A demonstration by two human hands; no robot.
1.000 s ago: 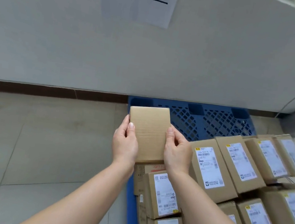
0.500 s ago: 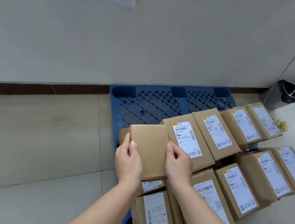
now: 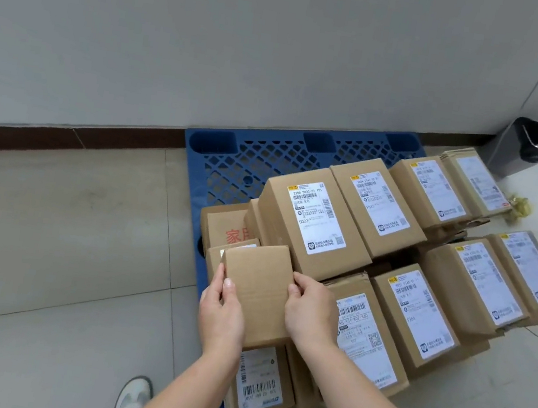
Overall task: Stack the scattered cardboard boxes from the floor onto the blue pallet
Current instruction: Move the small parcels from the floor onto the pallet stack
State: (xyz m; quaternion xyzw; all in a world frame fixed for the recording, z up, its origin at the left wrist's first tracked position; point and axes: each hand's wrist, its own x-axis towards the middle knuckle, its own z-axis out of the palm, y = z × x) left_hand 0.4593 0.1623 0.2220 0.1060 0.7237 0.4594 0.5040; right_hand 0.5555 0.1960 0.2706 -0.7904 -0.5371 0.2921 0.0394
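I hold a small plain cardboard box (image 3: 258, 292) with both hands, its blank side up. My left hand (image 3: 221, 311) grips its left edge and my right hand (image 3: 309, 310) grips its right edge. The box hovers over the near-left corner of the blue pallet (image 3: 232, 160), just above other stacked boxes. Several labelled cardboard boxes (image 3: 313, 220) lie in rows on the pallet, white shipping labels facing up. A box with red print (image 3: 226, 225) sits partly hidden behind the one I hold.
A grey wall with a dark skirting board (image 3: 62, 140) runs behind the pallet. A grey bin with a black liner (image 3: 524, 146) stands at the right. Beige floor tiles (image 3: 65, 244) spread out to the left. My white shoe (image 3: 133, 399) shows at the bottom.
The held box has come down from in front of the wall to just above the near-left boxes. The view has tilted down and shifted right, showing more of the pallet.
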